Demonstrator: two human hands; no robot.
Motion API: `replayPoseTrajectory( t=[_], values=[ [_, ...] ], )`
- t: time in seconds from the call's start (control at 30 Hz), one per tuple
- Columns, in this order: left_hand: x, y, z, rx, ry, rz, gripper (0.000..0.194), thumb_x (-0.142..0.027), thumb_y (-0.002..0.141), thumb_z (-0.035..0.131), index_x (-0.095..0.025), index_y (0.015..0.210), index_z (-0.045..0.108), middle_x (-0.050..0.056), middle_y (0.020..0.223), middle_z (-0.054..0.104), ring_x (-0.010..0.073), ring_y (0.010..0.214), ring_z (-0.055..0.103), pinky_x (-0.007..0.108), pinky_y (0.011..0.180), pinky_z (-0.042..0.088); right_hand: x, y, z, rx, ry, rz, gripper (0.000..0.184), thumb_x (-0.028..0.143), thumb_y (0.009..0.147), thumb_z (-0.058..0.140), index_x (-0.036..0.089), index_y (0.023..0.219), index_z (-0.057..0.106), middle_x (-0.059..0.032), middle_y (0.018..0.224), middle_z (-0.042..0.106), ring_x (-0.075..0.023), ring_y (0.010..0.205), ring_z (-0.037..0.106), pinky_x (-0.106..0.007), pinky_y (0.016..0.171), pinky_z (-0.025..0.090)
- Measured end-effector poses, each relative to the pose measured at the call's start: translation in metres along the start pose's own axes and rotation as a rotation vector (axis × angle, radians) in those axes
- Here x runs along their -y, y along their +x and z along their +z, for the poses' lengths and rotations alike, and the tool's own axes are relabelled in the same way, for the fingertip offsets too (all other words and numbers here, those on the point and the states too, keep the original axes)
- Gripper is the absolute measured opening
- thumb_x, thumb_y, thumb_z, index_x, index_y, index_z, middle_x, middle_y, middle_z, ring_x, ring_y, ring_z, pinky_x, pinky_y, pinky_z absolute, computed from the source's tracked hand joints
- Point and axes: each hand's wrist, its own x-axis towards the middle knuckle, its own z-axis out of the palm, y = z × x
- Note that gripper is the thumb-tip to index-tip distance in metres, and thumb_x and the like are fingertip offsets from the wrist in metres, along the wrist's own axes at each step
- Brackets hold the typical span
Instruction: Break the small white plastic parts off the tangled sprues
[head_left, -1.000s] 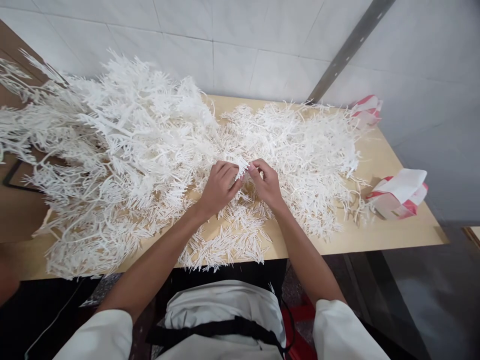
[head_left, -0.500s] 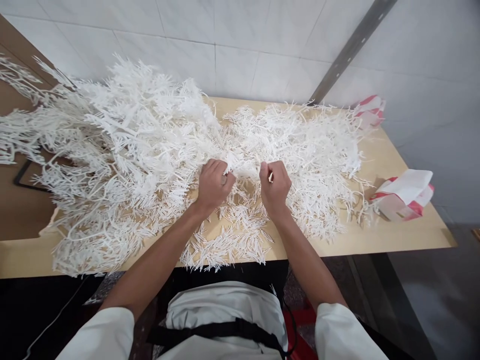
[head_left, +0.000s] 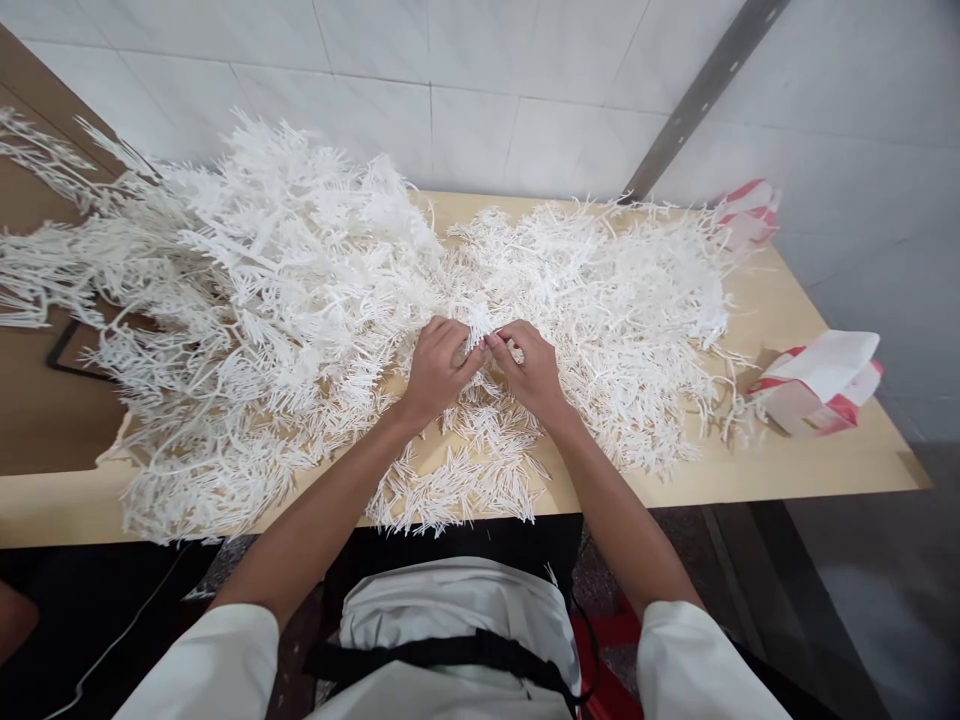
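At the middle of the table my left hand (head_left: pixel 442 365) and my right hand (head_left: pixel 529 370) meet, thumbs and fingertips pinched close together. Between them is a small white branching sprig (head_left: pixel 480 322), its fan of thin tips pointing up. Both hands appear to grip its lower end. A large heap of white, coral-like plastic branches (head_left: pixel 292 250) rises to the left of my left hand. Another, lower heap of white branched pieces (head_left: pixel 615 290) spreads to the right of my right hand. Short loose white bits (head_left: pixel 457 490) lie below my wrists near the table's front edge.
The wooden table (head_left: pixel 810 470) stands against a tiled wall (head_left: pixel 480 120). Two red-and-white bags (head_left: pixel 817 390) sit at its right end. Brown cardboard (head_left: pixel 52 400) is at the left, partly under the branches. A metal strip (head_left: pixel 705 100) runs down the wall.
My hands were apart, closed, with a gap between them. Now the right hand has moved left and both fingertips meet at the sprig. A bit of skin has appeared at the lower left edge.
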Motion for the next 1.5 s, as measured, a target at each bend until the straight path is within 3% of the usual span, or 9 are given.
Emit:
replayPoseTrajectory(
  t=[0.17,0.33,0.43,0.57,0.87,1.03,1.2,1.33,1.5],
  values=[
    [-0.001,-0.001,0.002,-0.054,0.181,0.050,0.016,-0.020,0.084,0.049,-0.020,0.071,0.039,0.001,0.068,0.047,0.0142,0.069,0.041,0.029,0.065,0.035,-0.005,-0.006,0.004,-0.059,-0.274,-0.139,0.030,0.027,0.094,0.042,0.020,0.065,0.043,-0.0009,0.063,0.047,-0.0138,0.065,0.041,-0.031,0.064,0.034],
    [0.009,0.006,-0.005,-0.168,0.115,-0.240,0.024,-0.021,0.082,0.049,-0.020,0.067,0.030,-0.001,0.064,0.038,0.0116,0.062,0.034,0.028,0.058,0.029,-0.001,-0.009,0.002,-0.239,-0.217,-0.091,0.032,0.027,0.094,0.041,0.021,0.063,0.042,-0.0008,0.059,0.044,-0.0138,0.061,0.039,-0.032,0.059,0.033],
    [0.008,0.010,-0.010,-0.094,-0.090,-0.330,0.033,-0.036,0.087,0.049,-0.020,0.066,0.029,-0.002,0.062,0.034,0.0106,0.060,0.033,0.027,0.058,0.029,0.000,-0.006,0.000,-0.261,-0.109,0.037,0.017,0.031,0.095,0.045,0.022,0.089,0.058,-0.0034,0.086,0.061,-0.0156,0.081,0.052,-0.032,0.071,0.041],
    [0.002,0.010,-0.011,0.031,-0.298,-0.364,0.037,-0.045,0.087,0.052,-0.019,0.066,0.036,-0.003,0.064,0.035,0.0100,0.062,0.035,0.026,0.060,0.031,0.000,-0.002,-0.002,-0.166,-0.008,0.110,0.026,0.038,0.095,0.045,0.027,0.115,0.057,-0.0046,0.114,0.058,-0.0181,0.106,0.052,-0.036,0.087,0.044],
    [0.002,0.005,-0.005,0.057,-0.220,-0.233,0.025,-0.032,0.082,0.053,-0.019,0.068,0.038,-0.002,0.066,0.042,0.0104,0.062,0.037,0.026,0.060,0.032,-0.005,-0.003,0.008,-0.055,-0.180,-0.171,0.015,0.026,0.094,0.047,0.020,0.082,0.055,-0.0020,0.079,0.058,-0.0146,0.079,0.051,-0.032,0.074,0.040],
    [0.003,0.002,0.001,-0.067,-0.032,-0.172,0.026,-0.020,0.077,0.054,-0.019,0.065,0.031,-0.004,0.060,0.036,0.0098,0.058,0.032,0.026,0.057,0.028,-0.004,-0.005,0.009,-0.224,-0.464,-0.331,0.022,0.016,0.087,0.044,0.020,0.065,0.041,-0.0007,0.062,0.046,-0.0140,0.065,0.040,-0.030,0.062,0.032],
    [0.007,0.004,-0.007,-0.133,0.012,-0.270,0.029,-0.025,0.081,0.054,-0.020,0.065,0.030,-0.005,0.058,0.031,0.0090,0.055,0.027,0.027,0.055,0.025,0.000,-0.005,0.004,-0.423,-0.305,-0.276,0.014,0.015,0.087,0.047,0.019,0.074,0.049,-0.0018,0.068,0.052,-0.0135,0.068,0.048,-0.029,0.062,0.040],
    [0.003,0.006,-0.011,-0.077,-0.185,-0.254,0.037,-0.038,0.088,0.051,-0.019,0.065,0.029,-0.005,0.058,0.030,0.0080,0.054,0.028,0.026,0.054,0.026,-0.005,-0.002,0.002,-0.325,-0.179,-0.107,0.019,0.019,0.091,0.049,0.019,0.107,0.059,-0.0078,0.105,0.059,-0.0173,0.100,0.055,-0.035,0.087,0.046],
    [0.000,0.008,-0.014,0.009,-0.342,-0.275,0.038,-0.045,0.087,0.053,-0.018,0.065,0.036,-0.005,0.058,0.034,0.0075,0.056,0.034,0.024,0.054,0.030,-0.005,-0.005,0.005,-0.072,-0.159,-0.121,0.019,0.031,0.093,0.050,0.022,0.107,0.060,-0.0051,0.102,0.061,-0.0179,0.098,0.055,-0.036,0.088,0.044]
  ],
)
